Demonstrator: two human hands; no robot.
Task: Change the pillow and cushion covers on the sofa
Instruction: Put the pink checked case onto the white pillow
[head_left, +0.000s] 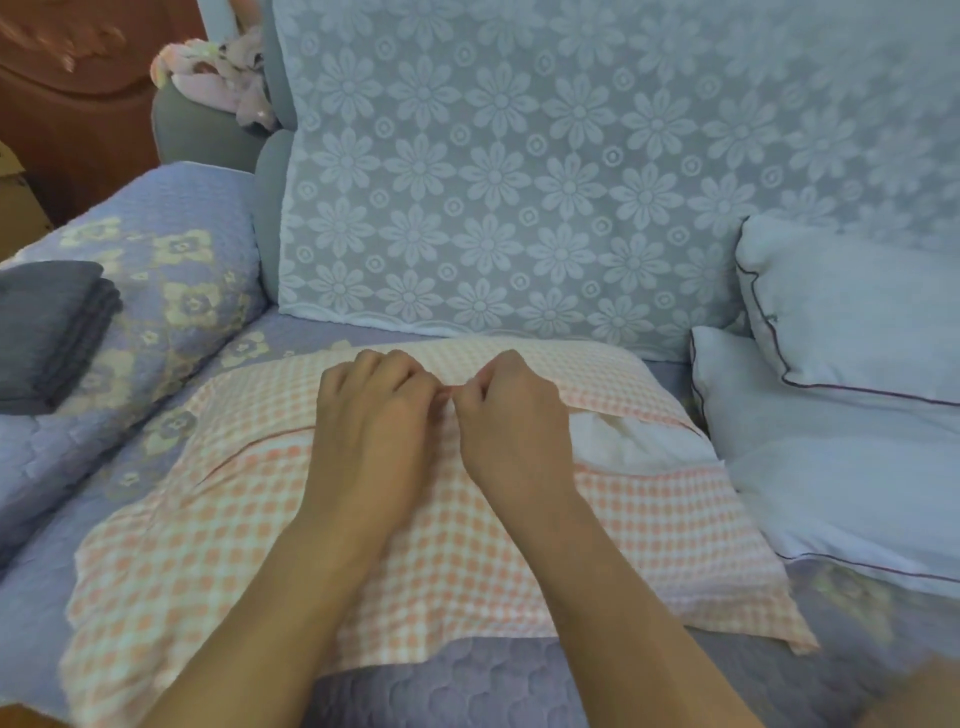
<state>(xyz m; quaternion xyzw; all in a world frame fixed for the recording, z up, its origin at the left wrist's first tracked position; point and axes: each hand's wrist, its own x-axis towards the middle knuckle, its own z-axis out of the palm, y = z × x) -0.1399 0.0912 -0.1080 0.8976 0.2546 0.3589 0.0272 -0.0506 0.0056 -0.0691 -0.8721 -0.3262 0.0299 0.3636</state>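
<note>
1. Forearms enter from the bottom edge and meet at mid-frame over the pillow (431, 525), which lies flat on the quilted sofa seat (467, 686) in the centre of the frame.
2. Left hand (374, 410): fingers curled, pinching the checked cover at the slit running across the pillow. Right hand (511, 415): same, curled and pinching just beside the left; the two nearly touch. Whether a zip pull is held, cannot tell.
3. Slit is shut left of the hands and gapes right of them, with white filling (639, 436) showing.
4. Judgement: the step is working the closure along this slit. Best done with one hand anchoring the fabric edge taut while the other travels along the seam line; keep the filling pushed clear so it does not snag.
5. Orientation: long axis of the pillow runs left to right across the frame, slightly tilted, its right end lower; slit parallel to it.
6. Folded grey cloths (52, 332) at left on the armrest; two white pillows (831, 415) at right, just beside the checked one.
</note>
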